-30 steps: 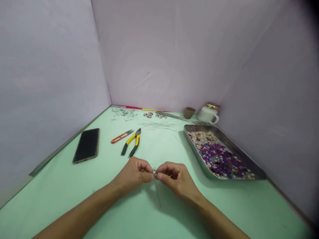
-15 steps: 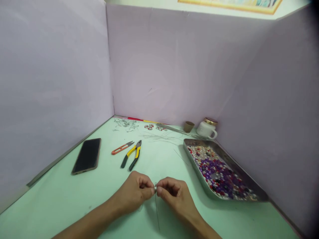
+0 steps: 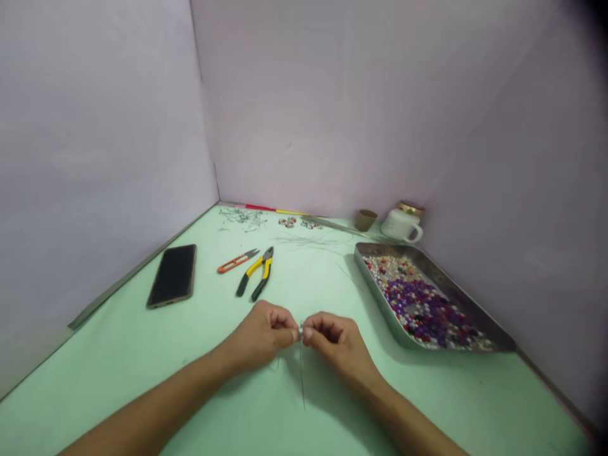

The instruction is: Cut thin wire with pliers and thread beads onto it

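Between the fingertips of both hands is a small beaded wire piece (image 3: 301, 331), with a thin wire (image 3: 303, 377) hanging down from it toward me. My left hand (image 3: 263, 334) pinches its left side with thumb and forefinger, and another fine wire curves below this hand. From the right, my right hand (image 3: 337, 342) pinches the same piece. Fingers cover most of it, so its exact shape is hidden. Pliers with yellow and black handles (image 3: 256, 275) lie just beyond my left hand, beside orange thread snips (image 3: 236, 261).
A metal tray (image 3: 380, 304) of mixed beads stands at the right. A phone (image 3: 173, 276) lies at the left. Along the back are wire bits (image 3: 243, 218), beaded rings (image 3: 287, 222), long wires (image 3: 308, 240), a brown cup (image 3: 365, 220) and a lidded white mug (image 3: 401, 223).
The view has tilted down, so the table and everything on it appear higher. Both hands keep their pinch on the beaded piece.
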The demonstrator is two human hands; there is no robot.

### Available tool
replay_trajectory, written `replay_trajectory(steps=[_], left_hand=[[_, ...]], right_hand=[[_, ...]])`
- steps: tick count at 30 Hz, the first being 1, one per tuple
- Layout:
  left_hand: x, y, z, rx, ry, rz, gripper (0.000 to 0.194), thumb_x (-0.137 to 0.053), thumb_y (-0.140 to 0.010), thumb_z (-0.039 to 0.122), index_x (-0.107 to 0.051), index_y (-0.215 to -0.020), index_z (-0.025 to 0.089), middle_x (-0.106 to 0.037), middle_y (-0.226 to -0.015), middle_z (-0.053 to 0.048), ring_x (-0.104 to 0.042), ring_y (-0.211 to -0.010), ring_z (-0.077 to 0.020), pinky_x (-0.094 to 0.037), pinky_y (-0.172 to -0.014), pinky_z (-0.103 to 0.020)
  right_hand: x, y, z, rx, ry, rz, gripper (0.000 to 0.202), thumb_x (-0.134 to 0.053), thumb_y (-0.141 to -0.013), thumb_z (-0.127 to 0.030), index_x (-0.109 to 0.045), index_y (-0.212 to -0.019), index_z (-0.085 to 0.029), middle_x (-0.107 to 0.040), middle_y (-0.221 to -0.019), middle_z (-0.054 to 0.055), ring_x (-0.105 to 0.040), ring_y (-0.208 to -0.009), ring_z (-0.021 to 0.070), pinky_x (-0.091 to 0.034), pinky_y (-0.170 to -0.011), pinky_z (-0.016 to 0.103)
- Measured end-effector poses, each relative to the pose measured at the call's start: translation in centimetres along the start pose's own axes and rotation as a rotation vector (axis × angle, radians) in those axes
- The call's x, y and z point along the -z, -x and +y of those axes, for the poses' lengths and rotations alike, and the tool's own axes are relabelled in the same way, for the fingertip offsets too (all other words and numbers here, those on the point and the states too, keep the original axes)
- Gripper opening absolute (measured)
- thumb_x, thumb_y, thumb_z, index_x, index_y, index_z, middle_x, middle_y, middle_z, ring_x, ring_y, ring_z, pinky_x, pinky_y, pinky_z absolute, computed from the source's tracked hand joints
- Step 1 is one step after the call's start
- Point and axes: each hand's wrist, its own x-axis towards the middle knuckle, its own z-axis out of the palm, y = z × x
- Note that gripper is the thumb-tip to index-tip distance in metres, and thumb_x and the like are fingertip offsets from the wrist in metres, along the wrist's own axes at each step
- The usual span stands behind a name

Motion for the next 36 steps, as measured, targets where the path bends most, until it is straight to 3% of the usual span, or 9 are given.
replay_trajectory(steps=[6,15,20,26,29,33,36], left_hand=[[-0.1,-0.4,-0.5,0.039,0.007,0.006,0.015,-0.053,-0.064,0.025,-0.055,-0.058,0.012,-0.033,-0.044,0.007,-0.024,-0.044,-0.0049,-0.018,-0.042,-0.020],[-0.2,-0.3,-0.3,0.111,0.081,-0.061,0.010,-0.054,-0.064,0.023,-0.054,-0.059,0.014,-0.032,-0.038,0.009,-0.020,-0.038,-0.0036,-0.015,-0.040,-0.020],[-0.1,-0.2,-0.3,0.114,0.065,-0.067,0.008,-0.052,-0.063,0.018,-0.054,-0.057,0.014,-0.033,-0.038,0.009,-0.022,-0.038,-0.0036,-0.017,-0.040,-0.020],[-0.1,-0.2,-0.2,0.110,0.117,-0.091,0.006,-0.053,-0.060,0.015,-0.054,-0.054,0.013,-0.034,-0.038,0.009,-0.023,-0.038,-0.0034,-0.016,-0.040,-0.020],[-0.1,-0.1,-0.2,0.114,0.137,-0.100,0.007,-0.055,-0.061,0.018,-0.055,-0.056,0.013,-0.034,-0.038,0.009,-0.022,-0.037,-0.0034,-0.015,-0.039,-0.021],[-0.1,-0.2,-0.7,0.150,0.174,-0.098,0.009,-0.058,-0.062,0.023,-0.056,-0.060,0.014,-0.032,-0.037,0.009,-0.021,-0.036,-0.0037,-0.013,-0.037,-0.021],[-0.2,-0.2,-1.0,0.173,0.202,-0.088,0.009,-0.058,-0.062,0.023,-0.055,-0.060,0.014,-0.031,-0.035,0.009,-0.019,-0.036,-0.0035,-0.011,-0.037,-0.021]], right_hand=[[0.1,-0.1,0.4,0.018,0.081,0.012,0.015,-0.055,-0.069,-0.029,-0.057,-0.066,-0.014,-0.049,-0.055,-0.001,-0.040,-0.051,0.0091,-0.032,-0.048,0.021],[1.5,0.2,0.9,0.251,0.359,-0.123,0.014,-0.053,-0.072,-0.027,-0.059,-0.077,-0.016,-0.035,-0.049,-0.006,-0.029,-0.044,0.0069,-0.025,-0.042,0.020],[1.5,0.5,0.5,0.410,0.529,-0.099,0.014,-0.050,-0.073,-0.021,-0.060,-0.064,-0.016,-0.046,-0.050,-0.003,-0.036,-0.046,0.0078,-0.030,-0.046,0.021],[1.5,0.8,0.5,0.506,0.559,-0.098,0.014,-0.049,-0.073,-0.019,-0.060,-0.065,-0.016,-0.053,-0.054,-0.001,-0.042,-0.048,0.0084,-0.033,-0.049,0.021],[1.5,0.8,0.7,0.408,0.483,-0.091,0.015,-0.050,-0.074,-0.022,-0.060,-0.065,-0.016,-0.052,-0.053,-0.001,-0.040,-0.047,0.0081,-0.032,-0.046,0.021],[1.3,0.5,0.9,0.147,0.283,-0.108,0.017,-0.052,-0.072,-0.028,-0.056,-0.062,-0.015,-0.039,-0.044,-0.005,-0.029,-0.040,0.0061,-0.022,-0.038,0.020],[1.2,0.4,0.8,0.054,0.201,-0.128,0.016,-0.054,-0.071,-0.028,-0.055,-0.061,-0.015,-0.035,-0.043,-0.006,-0.026,-0.039,0.0056,-0.019,-0.037,0.020]])
